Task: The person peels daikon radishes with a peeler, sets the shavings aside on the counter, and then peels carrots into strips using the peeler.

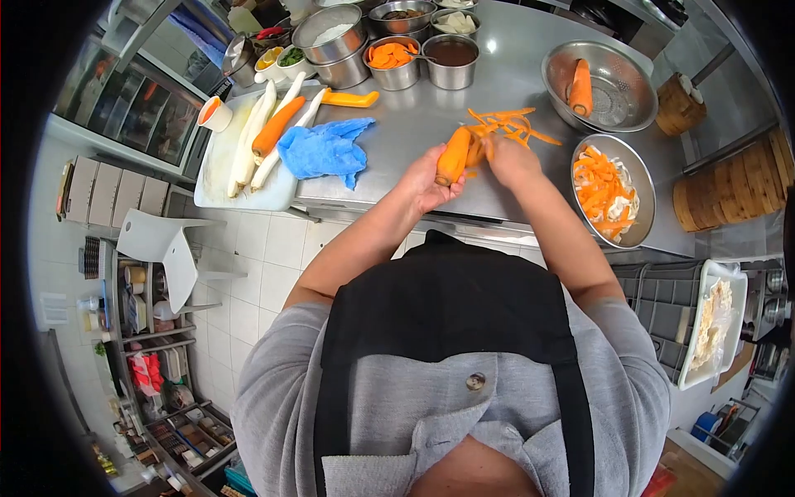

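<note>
My left hand (432, 180) is wrapped round a peeled-looking carrot (453, 157), held at a slant over the front edge of the steel counter. My right hand (515, 164) is closed against the carrot's right side; its fingers are partly hidden and slightly blurred, so what it grips cannot be made out. A pile of carrot peel strips (509, 124) lies on the counter just beyond both hands. To the right, a steel bowl (648, 178) holds orange and pale peelings. Behind it, a whole carrot (581, 87) rests in a steel colander (633, 83).
At left, a white cutting board (217, 170) carries long white radishes (251, 137), another carrot (277, 126), a blue cloth (325, 151) and a yellow-handled tool (350, 98). Steel pots, one with carrot slices (391, 55), another with brown liquid (451, 55), stand at the back.
</note>
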`<move>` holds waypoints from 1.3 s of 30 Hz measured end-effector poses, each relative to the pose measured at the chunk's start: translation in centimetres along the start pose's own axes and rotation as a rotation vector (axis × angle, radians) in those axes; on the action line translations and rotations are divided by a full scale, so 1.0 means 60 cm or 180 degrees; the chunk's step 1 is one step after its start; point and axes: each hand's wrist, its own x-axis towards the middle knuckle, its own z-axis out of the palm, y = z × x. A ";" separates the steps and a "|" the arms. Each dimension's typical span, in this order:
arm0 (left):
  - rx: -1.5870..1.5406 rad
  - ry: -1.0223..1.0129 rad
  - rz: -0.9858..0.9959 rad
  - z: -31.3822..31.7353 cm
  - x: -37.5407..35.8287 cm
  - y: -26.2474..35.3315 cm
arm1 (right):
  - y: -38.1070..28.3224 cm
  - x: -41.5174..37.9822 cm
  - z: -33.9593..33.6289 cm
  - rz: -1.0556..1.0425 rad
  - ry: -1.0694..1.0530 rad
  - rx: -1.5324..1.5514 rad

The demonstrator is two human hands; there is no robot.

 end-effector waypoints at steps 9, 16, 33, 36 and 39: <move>-0.0225 -0.0108 0.0115 -0.007 -0.015 0.018 | -0.038 -0.043 -0.021 0.0033 0.0071 0.0241; -0.0538 0.0205 0.0204 0.009 0.013 0.025 | -0.075 -0.127 -0.034 -0.0756 0.0241 0.0114; 0.3764 0.0813 0.3499 -0.021 -0.056 0.043 | 0.007 0.012 0.002 0.0662 0.0033 0.0123; 0.4448 0.1184 0.4276 -0.012 -0.088 0.079 | 0.005 0.009 -0.002 0.0728 0.0119 0.0259; 0.4823 0.1612 0.4905 -0.030 -0.111 0.122 | -0.001 -0.004 -0.001 0.0565 0.0149 0.0391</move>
